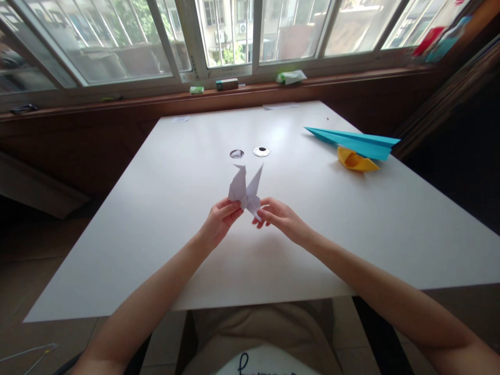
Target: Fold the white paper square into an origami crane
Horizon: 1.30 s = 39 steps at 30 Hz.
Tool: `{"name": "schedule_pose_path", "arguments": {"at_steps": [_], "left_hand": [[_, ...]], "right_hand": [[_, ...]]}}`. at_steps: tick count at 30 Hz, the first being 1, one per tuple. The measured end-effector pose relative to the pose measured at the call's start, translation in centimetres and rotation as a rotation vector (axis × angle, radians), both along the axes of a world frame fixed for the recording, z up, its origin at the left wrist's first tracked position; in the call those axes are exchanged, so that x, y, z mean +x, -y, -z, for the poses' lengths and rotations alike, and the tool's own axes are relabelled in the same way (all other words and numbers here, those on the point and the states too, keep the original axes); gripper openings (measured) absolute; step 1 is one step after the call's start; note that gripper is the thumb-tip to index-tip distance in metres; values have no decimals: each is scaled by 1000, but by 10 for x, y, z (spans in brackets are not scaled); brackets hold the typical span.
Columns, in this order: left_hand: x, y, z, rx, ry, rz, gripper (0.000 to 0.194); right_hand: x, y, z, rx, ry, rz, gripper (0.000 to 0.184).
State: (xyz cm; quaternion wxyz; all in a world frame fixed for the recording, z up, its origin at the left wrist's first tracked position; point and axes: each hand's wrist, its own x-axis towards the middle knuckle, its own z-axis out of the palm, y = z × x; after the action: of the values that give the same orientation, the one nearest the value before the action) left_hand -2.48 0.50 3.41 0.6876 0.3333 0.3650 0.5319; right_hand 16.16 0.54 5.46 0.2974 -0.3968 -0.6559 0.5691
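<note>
A white origami crane [238, 186] is held above the table between my two hands, its folded head and pointed tail standing upward. My left hand [222, 217] pinches the crane's lower left part between thumb and fingers. On the other side, my right hand [279, 216] grips a lower right flap, likely a wing, between thumb and index finger, with the other fingers curled below. The crane's underside is partly hidden by my fingers.
On the white table [156, 219], two round cable-hole pieces [261, 151] lie beyond the crane. A blue paper plane [355, 141] and a yellow paper boat [356, 160] rest at the right. A small box [227, 84] and tissue packs [291, 77] line the windowsill.
</note>
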Motion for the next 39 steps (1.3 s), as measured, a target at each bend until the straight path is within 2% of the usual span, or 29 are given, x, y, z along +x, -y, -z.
{"name": "schedule_pose_path", "arguments": {"at_steps": [2, 3, 5, 7, 11, 15, 24, 28, 32, 35, 39], "left_hand": [[-1, -3, 3, -58, 18, -56, 11], [-2, -4, 4, -71, 20, -71, 10], [-2, -5, 5, -75, 15, -76, 9], [-2, -5, 6, -68, 14, -63, 9], [0, -4, 7, -79, 33, -40, 7], [2, -2, 7, -102, 80, 14, 10], [5, 1, 13, -81, 31, 79, 16], [4, 2, 11, -44, -60, 116, 19], [2, 5, 7, 62, -204, 186, 22], [2, 7, 5, 135, -278, 263, 23], [-1, 6, 2, 126, -322, 256, 24]], "right_hand": [[2, -1, 3, 387, 82, 176, 36], [3, -1, 5, 574, 125, 219, 36], [6, -3, 10, 884, 212, 198, 38], [6, -4, 12, 1078, 309, 137, 37], [5, -5, 13, 1274, 445, 160, 22], [6, -5, 13, 1374, 466, 209, 17], [5, -5, 17, 1412, 414, 187, 14], [10, -8, 13, 1345, 344, 245, 12], [17, -13, 9, 1360, 229, 310, 7], [19, -15, 7, 1366, 200, 299, 8], [19, -15, 7, 1378, 211, 246, 7]]}}
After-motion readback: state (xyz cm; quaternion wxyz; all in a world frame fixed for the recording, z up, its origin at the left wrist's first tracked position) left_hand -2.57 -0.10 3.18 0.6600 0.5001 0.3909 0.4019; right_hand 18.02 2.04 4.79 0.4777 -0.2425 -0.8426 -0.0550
